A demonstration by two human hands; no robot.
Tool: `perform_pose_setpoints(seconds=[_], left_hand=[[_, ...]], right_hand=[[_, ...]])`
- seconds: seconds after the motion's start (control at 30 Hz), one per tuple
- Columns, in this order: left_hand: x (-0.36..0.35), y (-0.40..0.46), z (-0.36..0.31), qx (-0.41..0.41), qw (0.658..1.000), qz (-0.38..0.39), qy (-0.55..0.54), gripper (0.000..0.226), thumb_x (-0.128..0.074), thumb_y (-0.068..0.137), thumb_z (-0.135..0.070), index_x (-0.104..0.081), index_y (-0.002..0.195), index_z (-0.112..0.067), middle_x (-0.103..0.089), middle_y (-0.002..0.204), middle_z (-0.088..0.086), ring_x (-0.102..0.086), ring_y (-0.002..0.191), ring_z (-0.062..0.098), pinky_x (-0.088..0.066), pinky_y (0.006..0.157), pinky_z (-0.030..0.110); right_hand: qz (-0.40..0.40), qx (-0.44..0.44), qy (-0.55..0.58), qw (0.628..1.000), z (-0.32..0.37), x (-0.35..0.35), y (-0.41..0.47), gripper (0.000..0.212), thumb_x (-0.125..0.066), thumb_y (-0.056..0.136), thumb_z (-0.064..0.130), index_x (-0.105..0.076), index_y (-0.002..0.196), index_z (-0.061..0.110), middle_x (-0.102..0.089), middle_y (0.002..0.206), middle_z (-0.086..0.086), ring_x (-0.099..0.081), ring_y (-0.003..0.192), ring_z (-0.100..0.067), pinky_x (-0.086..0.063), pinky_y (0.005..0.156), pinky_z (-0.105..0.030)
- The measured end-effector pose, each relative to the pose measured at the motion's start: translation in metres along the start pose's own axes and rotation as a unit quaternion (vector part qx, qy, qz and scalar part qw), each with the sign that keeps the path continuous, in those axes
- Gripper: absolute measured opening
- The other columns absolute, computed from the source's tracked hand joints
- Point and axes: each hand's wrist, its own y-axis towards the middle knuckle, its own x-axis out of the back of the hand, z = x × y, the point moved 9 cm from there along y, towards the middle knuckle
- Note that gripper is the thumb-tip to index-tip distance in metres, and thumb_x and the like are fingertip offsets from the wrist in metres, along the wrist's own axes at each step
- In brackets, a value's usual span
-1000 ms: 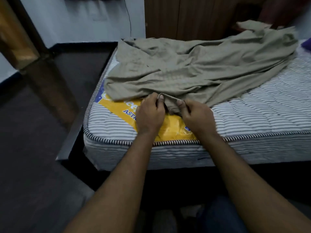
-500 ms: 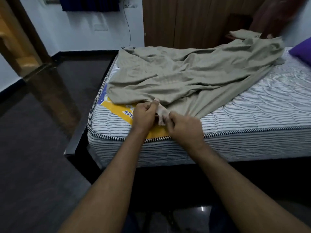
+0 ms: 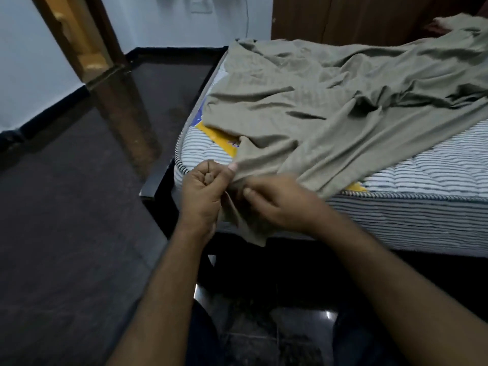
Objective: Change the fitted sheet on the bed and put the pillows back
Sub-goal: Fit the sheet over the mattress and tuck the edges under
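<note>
Left hand is curled into a fist at the near left corner of the bed, thumb up, bunching the edge of the crumpled olive-green fabric fitted sheet; a bit of cloth shows between its fingers. Right hand is just beside it, slightly blurred, fingers bent and pinching the same sheet edge. Between the 2 hands a flap of the sheet hangs down over the front side of the mattress.

The sheet lies loose and wrinkled on top of the blue-and-white striped quilted mattress, covering the far and left part and running off toward the top right; no corner looks tucked. The right front area of the mattress is bare. A yellow and blue printed label on the mattress top pokes out from under the sheet near the hands.

The mattress sits on a dark bed frame. Dark glossy floor to the left, brown wooden door frame beyond, wooden wardrobe behind the bed.
</note>
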Motion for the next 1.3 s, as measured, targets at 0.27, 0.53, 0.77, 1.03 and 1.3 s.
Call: perform_pose_setpoints(seconds=[0.27, 0.53, 0.77, 1.03, 1.3], left_hand=[[0.057, -0.039, -0.055, -0.218, 0.890, -0.073, 0.393, 0.058, -0.062, 0.077, 0.013, -0.022, 0.065, -0.028, -0.021, 0.058, -0.008, -0.027, 0.054, 0.005, -0.024, 0.054, 0.027], [0.091, -0.070, -0.035, -0.195, 0.768, -0.177, 0.583, 0.014, -0.052, 0.080, -0.014, -0.066, 0.081, -0.017, -0.046, 0.079, 0.004, -0.049, 0.072, 0.027, -0.040, 0.051, 0.040], [0.099, -0.065, 0.021, 0.017, 0.711, -0.016, 0.703, 0.043, -0.063, 0.095, -0.033, -0.058, 0.135, -0.049, -0.057, 0.117, -0.001, -0.065, 0.097, 0.029, -0.053, 0.072, 0.040], [0.115, -0.070, 0.111, 0.195, 0.704, 0.115, 0.673, 0.036, -0.061, 0.096, -0.038, -0.060, 0.127, -0.019, -0.053, 0.130, 0.013, -0.063, 0.109, 0.037, -0.051, 0.084, 0.042], [0.108, -0.055, 0.104, 0.168, 0.862, -0.055, 0.476, 0.054, -0.064, 0.096, -0.044, -0.046, 0.127, -0.003, -0.065, 0.123, 0.020, -0.061, 0.113, 0.040, -0.047, 0.081, 0.035]], right_hand=[[-0.064, 0.033, -0.252, 0.965, -0.020, 0.017, 0.001, 0.031, -0.063, 0.086, 0.048, -0.066, 0.108, 0.026, -0.060, 0.109, 0.001, -0.054, 0.100, -0.029, -0.041, 0.082, -0.041], [-0.052, 0.118, -0.250, 0.960, 0.060, -0.059, -0.020, 0.027, -0.069, 0.083, 0.036, -0.046, 0.090, 0.023, -0.062, 0.080, 0.003, -0.065, 0.063, -0.024, -0.024, 0.041, -0.027], [0.114, 0.002, -0.263, 0.958, 0.017, -0.112, -0.013, 0.017, -0.043, 0.104, 0.042, -0.047, 0.112, 0.028, -0.067, 0.115, 0.002, -0.068, 0.105, -0.029, -0.032, 0.068, -0.035], [0.207, -0.060, -0.198, 0.956, -0.048, -0.152, -0.027, 0.035, -0.055, 0.099, 0.036, -0.050, 0.131, 0.024, -0.058, 0.129, -0.002, -0.061, 0.114, -0.027, -0.053, 0.086, -0.038], [0.168, -0.012, -0.236, 0.957, -0.051, -0.161, -0.044, 0.027, -0.060, 0.095, 0.031, -0.060, 0.121, 0.022, -0.056, 0.112, -0.001, -0.060, 0.107, -0.026, -0.052, 0.080, -0.037]])
